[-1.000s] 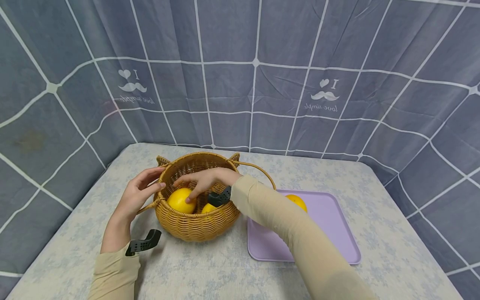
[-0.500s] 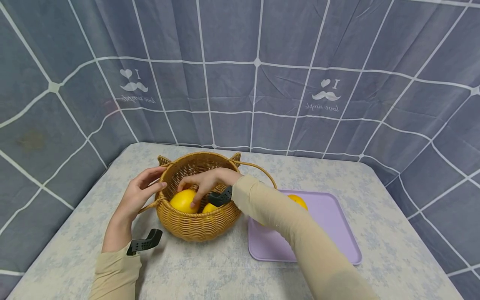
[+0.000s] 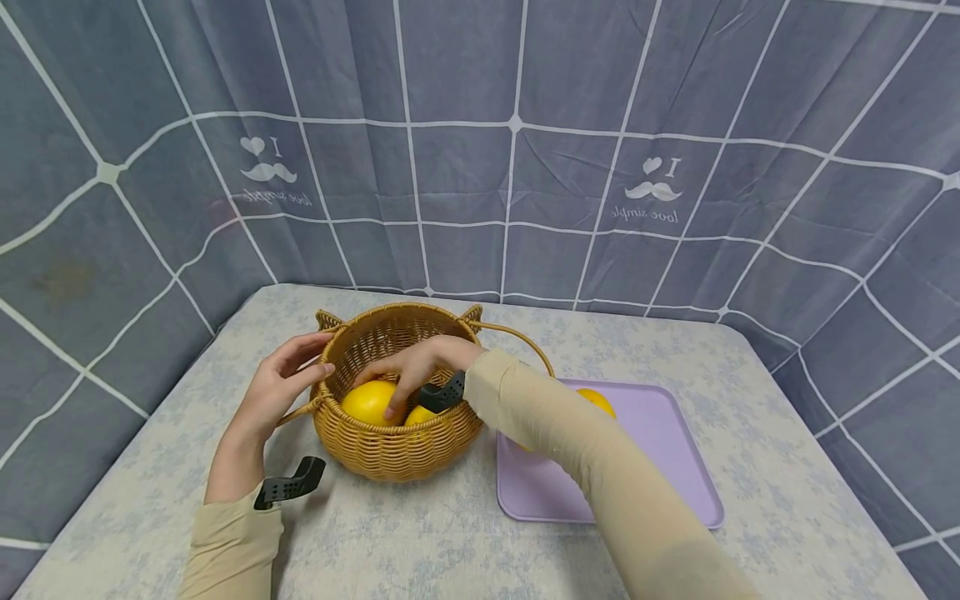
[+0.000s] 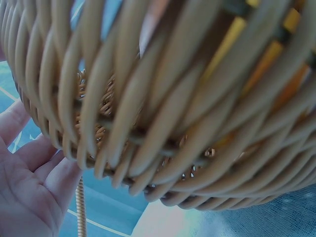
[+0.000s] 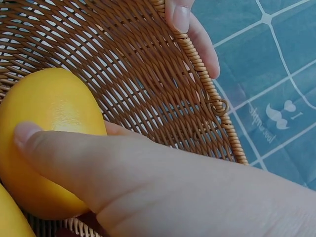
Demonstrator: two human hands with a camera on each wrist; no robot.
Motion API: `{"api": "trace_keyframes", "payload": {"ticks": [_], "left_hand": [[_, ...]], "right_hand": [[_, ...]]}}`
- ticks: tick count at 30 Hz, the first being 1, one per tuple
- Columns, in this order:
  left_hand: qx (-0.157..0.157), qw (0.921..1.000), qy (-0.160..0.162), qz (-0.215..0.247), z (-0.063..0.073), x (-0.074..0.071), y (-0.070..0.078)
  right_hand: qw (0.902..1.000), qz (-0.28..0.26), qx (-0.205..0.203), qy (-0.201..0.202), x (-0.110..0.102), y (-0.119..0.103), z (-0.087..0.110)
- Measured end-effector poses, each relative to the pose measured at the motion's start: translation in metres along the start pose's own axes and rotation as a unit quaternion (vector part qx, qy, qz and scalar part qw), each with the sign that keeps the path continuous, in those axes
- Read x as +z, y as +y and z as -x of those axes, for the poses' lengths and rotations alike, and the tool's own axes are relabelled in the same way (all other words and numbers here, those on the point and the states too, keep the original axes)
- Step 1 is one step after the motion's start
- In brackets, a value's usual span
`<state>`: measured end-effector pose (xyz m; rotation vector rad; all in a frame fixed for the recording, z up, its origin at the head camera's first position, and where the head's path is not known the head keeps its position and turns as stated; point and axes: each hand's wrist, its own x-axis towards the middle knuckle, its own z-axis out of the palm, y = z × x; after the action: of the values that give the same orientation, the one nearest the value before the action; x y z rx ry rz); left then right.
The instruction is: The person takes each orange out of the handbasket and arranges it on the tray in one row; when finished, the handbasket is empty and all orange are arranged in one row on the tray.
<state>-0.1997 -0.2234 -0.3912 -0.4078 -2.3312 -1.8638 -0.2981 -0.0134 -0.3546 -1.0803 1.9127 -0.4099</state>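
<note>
A round wicker basket (image 3: 397, 454) with small pointed ears and thin handles stands at the left of the table. My left hand (image 3: 273, 387) holds its left rim, thumb over the edge; in the left wrist view that hand (image 4: 37, 173) lies against the woven outside. Inside the basket, my right hand (image 3: 412, 367) grips a smooth yellow fruit (image 3: 367, 402). The right wrist view shows the thumb pressed on this fruit (image 5: 54, 108), the other fingers mostly hidden behind it. A second yellow fruit (image 3: 418, 416) lies beside it, partly covered by the basket's front rim.
Right of the basket lies a lilac tray (image 3: 660, 450) with a yellow-orange fruit (image 3: 597, 402), partly hidden by my right sleeve (image 3: 562, 433). One basket handle (image 3: 525, 339) leans out toward the tray. A grey checked curtain (image 3: 465, 167) hangs behind the table.
My right fingers have come down around the yellow fruit, and it has shifted slightly right inside the basket. The left hand stays on the rim.
</note>
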Motion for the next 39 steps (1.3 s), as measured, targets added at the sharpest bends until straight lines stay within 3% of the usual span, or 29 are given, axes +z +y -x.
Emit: {"api": "trace_keyframes", "payload": {"ticks": [5, 14, 22, 31, 39], "left_hand": [[-0.001, 1.0000, 0.000, -0.007, -0.0008, -0.0009, -0.0007], [0.001, 1.0000, -0.001, -0.007, -0.0011, -0.0018, -0.0005], [0.001, 1.0000, 0.001, -0.004, -0.0010, -0.0018, -0.0005], [-0.005, 1.0000, 0.002, -0.003, -0.0011, -0.0014, -0.0004], [-0.006, 1.0000, -0.001, -0.006, -0.0006, -0.0014, 0.0001]], "right_hand": [[0.9999, -0.010, -0.003, 0.011, -0.0008, 0.0006, 0.0008], [0.9992, 0.029, -0.006, 0.026, -0.0026, 0.0010, -0.0002], [0.9997, 0.008, 0.004, 0.024, -0.0036, 0.0038, -0.0015], [0.9982, -0.031, 0.020, 0.047, -0.0018, 0.0033, 0.0026], [0.9985, -0.007, 0.020, 0.050, -0.0025, 0.0017, 0.0066]]}}
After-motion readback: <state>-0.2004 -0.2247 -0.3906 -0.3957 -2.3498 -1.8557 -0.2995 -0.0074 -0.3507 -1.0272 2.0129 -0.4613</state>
